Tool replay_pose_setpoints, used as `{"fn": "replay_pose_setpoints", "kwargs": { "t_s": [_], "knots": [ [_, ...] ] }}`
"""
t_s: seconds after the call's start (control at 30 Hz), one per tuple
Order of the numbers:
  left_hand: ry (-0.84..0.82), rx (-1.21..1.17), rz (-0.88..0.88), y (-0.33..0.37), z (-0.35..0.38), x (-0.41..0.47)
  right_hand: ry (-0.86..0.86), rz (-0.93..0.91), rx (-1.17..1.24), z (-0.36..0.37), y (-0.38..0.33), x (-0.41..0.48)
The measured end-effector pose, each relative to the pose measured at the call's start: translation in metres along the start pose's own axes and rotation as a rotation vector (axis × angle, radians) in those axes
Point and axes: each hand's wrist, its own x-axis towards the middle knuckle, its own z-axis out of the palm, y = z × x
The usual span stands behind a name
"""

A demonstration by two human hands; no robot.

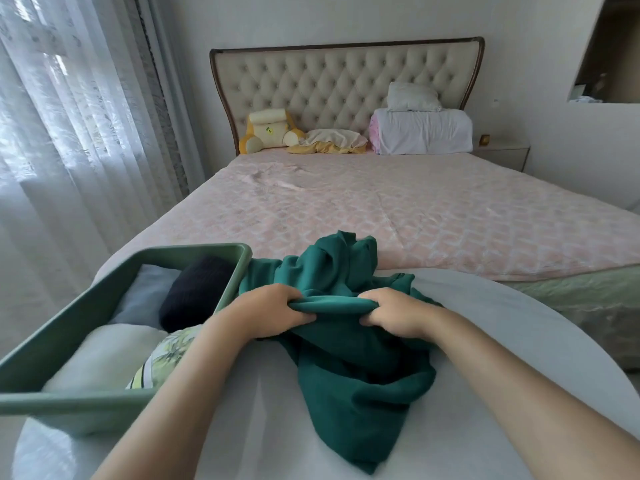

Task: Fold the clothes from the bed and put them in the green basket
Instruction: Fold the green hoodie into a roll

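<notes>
Teal garment (349, 358) in left hand (277, 310) and right hand (394, 315), beside green basket (190, 250)

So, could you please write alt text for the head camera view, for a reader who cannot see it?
A person's left hand and right hand grip the bunched edge of a crumpled dark green garment at the foot of a pink-covered bed. To the left, a green basket holds folded clothes; pillows and a plush toy lie by the tufted headboard.

Matt teal cloth garment (349, 344), smooth plastic basket (104, 292), quilted bedspread (398, 209).
</notes>
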Motion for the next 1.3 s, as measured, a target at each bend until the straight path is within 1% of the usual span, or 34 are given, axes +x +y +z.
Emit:
{"fn": "replay_pose_setpoints", "kwargs": {
  "t_s": [0.03,0.1,0.13,0.17,0.2,0.23,0.3,0.33,0.37,0.4,0.43,0.47,0.5,0.53,0.57,0.6,0.63,0.67,0.7,0.73,0.77,0.8,0.83,0.87,0.9,0.97,1.0,1.03,1.07,1.13,1.2,1.23,1.27,1.3],
  "knots": [
    [-0.048,-0.032,0.002,0.004,-0.005,-0.009,-0.046,0.014,0.064,-0.002,-0.008,-0.006],
    [-0.152,-0.078,0.021,0.014,-0.022,-0.021,-0.059,0.041,0.247,-0.014,-0.02,-0.014],
    [-0.164,-0.072,0.046,0.019,-0.032,-0.023,-0.041,0.035,0.308,-0.024,-0.027,-0.017],
    [-0.135,-0.048,0.071,0.023,-0.041,-0.022,-0.009,0.011,0.313,-0.035,-0.035,-0.018],
    [-0.062,-0.006,0.092,0.027,-0.051,-0.017,0.06,-0.019,0.227,-0.045,-0.042,-0.016],
    [0.054,0.053,0.106,0.031,-0.059,-0.01,0.141,-0.041,0.09,-0.054,-0.048,-0.012],
    [0.346,0.246,0.105,0.034,-0.073,0.008,0.307,-0.038,-0.312,-0.069,-0.056,0.002],
    [0.47,0.411,0.096,0.034,-0.078,0.019,0.388,-0.011,-0.541,-0.074,-0.061,0.01],
    [0.544,0.571,0.065,0.034,-0.081,0.028,0.46,0.035,-0.743,-0.077,-0.067,0.017],
    [0.587,0.673,0.014,0.033,-0.083,0.036,0.513,0.123,-0.89,-0.081,-0.072,0.025],
    [0.597,0.715,-0.059,0.034,-0.086,0.043,0.556,0.241,-0.934,-0.084,-0.077,0.032],
    [0.583,0.723,-0.145,0.036,-0.087,0.048,0.573,0.359,-0.887,-0.086,-0.082,0.038],
    [0.544,0.714,-0.234,0.037,-0.089,0.055,0.56,0.436,-0.761,-0.089,-0.086,0.045],
    [0.483,0.664,-0.318,0.036,-0.091,0.062,0.501,0.484,-0.574,-0.09,-0.088,0.055],
    [0.429,0.559,-0.371,0.035,-0.093,0.071,0.416,0.504,-0.348,-0.091,-0.09,0.065],
    [0.37,0.38,-0.415,0.033,-0.095,0.079,0.356,0.506,-0.157,-0.092,-0.091,0.075],
    [0.276,0.137,-0.438,0.032,-0.098,0.086,0.346,0.483,0.002,-0.092,-0.09,0.085],
    [0.213,-0.081,-0.411,0.027,-0.1,0.098,0.388,0.434,0.121,-0.094,-0.087,0.098],
    [0.171,-0.229,-0.352,0.024,-0.104,0.11,0.472,0.352,0.184,-0.096,-0.082,0.112],
    [0.222,-0.343,-0.316,0.018,-0.108,0.123,0.557,0.234,0.171,-0.099,-0.077,0.126],
    [0.318,-0.499,-0.3,0.014,-0.111,0.137,0.602,0.097,0.128,-0.102,-0.076,0.135],
    [0.433,-0.633,-0.288,0.012,-0.114,0.146,0.598,-0.046,0.102,-0.105,-0.075,0.144],
    [0.509,-0.652,-0.247,0.009,-0.115,0.155,0.564,-0.158,0.065,-0.106,-0.075,0.149],
    [0.511,-0.605,-0.19,0.009,-0.115,0.159,0.528,-0.222,0.001,-0.108,-0.074,0.156],
    [0.474,-0.533,-0.139,0.006,-0.111,0.163,0.507,-0.247,-0.075,-0.109,-0.074,0.161],
    [0.394,-0.377,-0.068,-0.005,-0.101,0.169,0.518,-0.241,-0.201,-0.105,-0.07,0.168],
    [0.373,-0.319,-0.048,-0.014,-0.093,0.174,0.523,-0.237,-0.223,-0.098,-0.068,0.169],
    [0.355,-0.276,-0.037,-0.021,-0.085,0.177,0.492,-0.238,-0.235,-0.089,-0.066,0.169],
    [0.334,-0.231,-0.035,-0.027,-0.076,0.18,0.421,-0.244,-0.247,-0.077,-0.062,0.167],
    [0.265,-0.089,-0.026,-0.034,-0.059,0.178,0.174,-0.199,-0.32,-0.049,-0.051,0.157],
    [0.232,0.063,-0.002,-0.038,-0.041,0.171,-0.093,-0.064,-0.467,-0.026,-0.037,0.146],
    [0.246,0.08,0.007,-0.039,-0.035,0.165,-0.155,-0.003,-0.541,-0.02,-0.029,0.142],
    [0.271,0.082,0.016,-0.039,-0.029,0.16,-0.152,0.029,-0.579,-0.017,-0.021,0.141],
    [0.298,0.078,0.029,-0.038,-0.025,0.155,-0.114,0.044,-0.583,-0.019,-0.013,0.139]
  ]
}}
